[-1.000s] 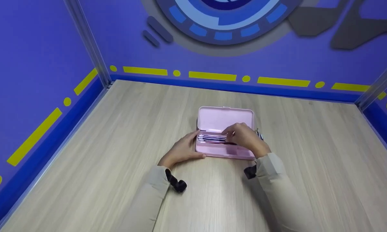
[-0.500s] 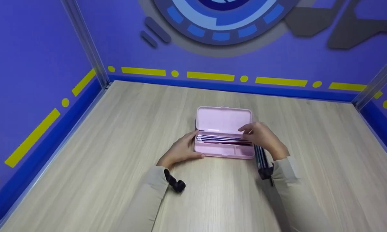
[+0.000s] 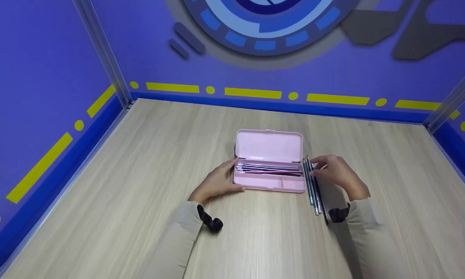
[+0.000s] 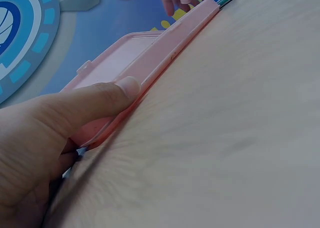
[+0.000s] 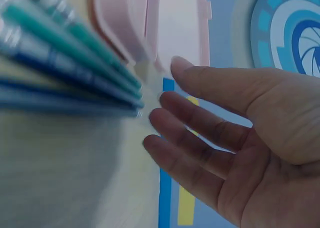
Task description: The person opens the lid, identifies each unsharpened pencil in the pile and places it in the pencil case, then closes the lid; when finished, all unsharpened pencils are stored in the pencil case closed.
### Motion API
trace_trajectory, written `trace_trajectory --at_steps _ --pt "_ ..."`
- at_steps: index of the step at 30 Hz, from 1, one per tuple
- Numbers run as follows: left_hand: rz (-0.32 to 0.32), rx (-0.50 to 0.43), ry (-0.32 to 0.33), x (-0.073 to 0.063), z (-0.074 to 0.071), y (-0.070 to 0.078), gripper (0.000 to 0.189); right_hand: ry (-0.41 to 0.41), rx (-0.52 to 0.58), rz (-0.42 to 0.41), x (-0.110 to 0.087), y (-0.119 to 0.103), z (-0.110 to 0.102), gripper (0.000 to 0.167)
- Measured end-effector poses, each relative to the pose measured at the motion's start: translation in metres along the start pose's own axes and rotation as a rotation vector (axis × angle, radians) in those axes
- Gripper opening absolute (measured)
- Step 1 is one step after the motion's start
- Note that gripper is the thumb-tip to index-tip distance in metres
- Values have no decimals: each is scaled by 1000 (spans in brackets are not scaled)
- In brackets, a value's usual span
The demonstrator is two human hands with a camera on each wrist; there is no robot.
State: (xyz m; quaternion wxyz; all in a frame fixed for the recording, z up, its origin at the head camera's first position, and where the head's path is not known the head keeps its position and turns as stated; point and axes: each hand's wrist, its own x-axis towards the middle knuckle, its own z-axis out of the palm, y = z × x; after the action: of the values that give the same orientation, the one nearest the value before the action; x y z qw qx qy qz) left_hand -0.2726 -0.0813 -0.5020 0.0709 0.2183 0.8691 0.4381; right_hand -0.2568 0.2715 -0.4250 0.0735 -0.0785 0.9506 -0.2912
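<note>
A pink pencil case lies with its lid raised on the wooden table. Several dark-striped pencils and a reddish one rest in its back compartment; the front one shows a divider and bare bottom. My left hand grips the case's left end, its thumb along the front wall. Just right of the case, a loose bunch of green, blue and black pencils lies on the tabletop. Beside their far ends is my right hand, its fingers spread apart with nothing between them.
The wooden tabletop runs back to a blue wall with yellow markings. Another blue panel stands along the left side. Black straps with small camera mounts sit at the wrists.
My right hand has moved right, from over the case's inside to beside the pencils on the table. The pencils inside now show uncovered. My left hand stays in place.
</note>
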Motion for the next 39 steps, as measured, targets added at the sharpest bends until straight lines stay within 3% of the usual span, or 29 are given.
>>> trace_trajectory --at_steps 13,39 --pt "10 -4 1 0 1 -2 101 -149 -2 109 -8 18 -1 59" --pt "2 -4 3 0 1 -2 101 -105 80 242 -1 18 6 51"
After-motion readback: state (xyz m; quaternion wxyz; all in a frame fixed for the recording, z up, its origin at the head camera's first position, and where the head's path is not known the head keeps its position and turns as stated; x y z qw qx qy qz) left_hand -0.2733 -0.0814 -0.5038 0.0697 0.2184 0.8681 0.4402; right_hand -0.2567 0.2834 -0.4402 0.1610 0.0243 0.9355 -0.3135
